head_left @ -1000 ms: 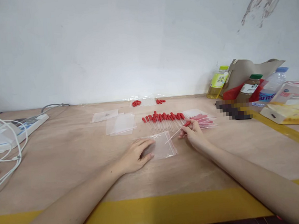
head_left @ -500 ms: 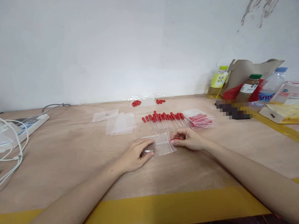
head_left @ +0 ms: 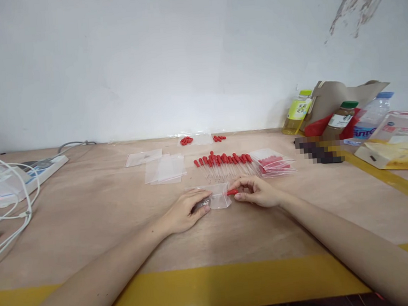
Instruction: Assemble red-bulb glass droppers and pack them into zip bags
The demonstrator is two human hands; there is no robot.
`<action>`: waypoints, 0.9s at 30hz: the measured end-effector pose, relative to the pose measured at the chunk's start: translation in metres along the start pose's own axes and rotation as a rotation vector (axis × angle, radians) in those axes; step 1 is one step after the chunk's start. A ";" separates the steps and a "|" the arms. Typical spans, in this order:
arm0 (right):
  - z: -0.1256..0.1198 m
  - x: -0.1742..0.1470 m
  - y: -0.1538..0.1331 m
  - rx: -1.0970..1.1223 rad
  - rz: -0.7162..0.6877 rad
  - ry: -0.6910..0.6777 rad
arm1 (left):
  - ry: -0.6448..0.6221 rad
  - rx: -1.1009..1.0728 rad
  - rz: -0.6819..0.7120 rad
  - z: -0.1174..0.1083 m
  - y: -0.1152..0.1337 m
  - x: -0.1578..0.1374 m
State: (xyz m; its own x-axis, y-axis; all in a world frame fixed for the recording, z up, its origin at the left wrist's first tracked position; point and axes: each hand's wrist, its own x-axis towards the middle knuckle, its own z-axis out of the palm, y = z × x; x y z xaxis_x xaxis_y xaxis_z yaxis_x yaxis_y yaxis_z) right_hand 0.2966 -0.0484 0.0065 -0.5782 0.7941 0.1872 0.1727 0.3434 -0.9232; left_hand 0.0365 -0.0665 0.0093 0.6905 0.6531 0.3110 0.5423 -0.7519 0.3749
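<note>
A clear zip bag [head_left: 219, 200] lies crosswise in front of me, its mouth toward the right. My left hand [head_left: 189, 211] grips the bag's left end between thumb and fingers. At the mouth, my right hand [head_left: 258, 192] holds a dropper by its red bulb [head_left: 232, 191]; its tube cannot be made out. Just beyond the hands, several red-topped droppers [head_left: 222, 163] lie in a row. Filled bags with red bulbs inside [head_left: 272, 162] are stacked to the right of the row. Flat, unfilled bags [head_left: 168, 169] overlap to its left.
Small piles of red bulbs [head_left: 186, 140] and clear plastic [head_left: 202, 138] lie by the wall. A power strip [head_left: 46, 177] with white cables is at left. Bottles [head_left: 341, 121], a paper bag [head_left: 351, 93] and a yellow packet [head_left: 395, 154] stand at right.
The bag's mouth has drawn a little to the left and lies flatter. More of the red bulb now shows at the right fingertips. The left hand stays nearly still.
</note>
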 end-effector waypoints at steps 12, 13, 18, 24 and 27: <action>0.010 -0.002 -0.006 0.325 0.111 -0.139 | -0.016 -0.019 -0.006 -0.001 0.003 0.001; 0.008 -0.002 -0.006 0.311 0.119 -0.124 | -0.017 -0.025 -0.004 -0.002 0.003 0.001; -0.006 -0.003 -0.001 0.162 0.144 -0.083 | -0.034 -0.055 -0.002 -0.009 0.000 -0.003; -0.016 -0.003 0.004 0.031 0.138 -0.125 | -0.089 -0.085 0.024 -0.014 -0.003 -0.005; -0.016 -0.004 0.008 0.112 0.168 -0.110 | -0.130 -0.073 0.023 -0.015 -0.002 -0.005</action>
State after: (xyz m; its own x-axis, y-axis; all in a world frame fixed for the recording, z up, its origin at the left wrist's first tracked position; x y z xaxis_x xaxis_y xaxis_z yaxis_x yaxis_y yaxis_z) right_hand 0.3126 -0.0405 0.0033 -0.6334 0.7738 -0.0049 0.1880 0.1478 -0.9710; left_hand 0.0249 -0.0666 0.0205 0.7612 0.6150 0.2060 0.4928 -0.7549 0.4327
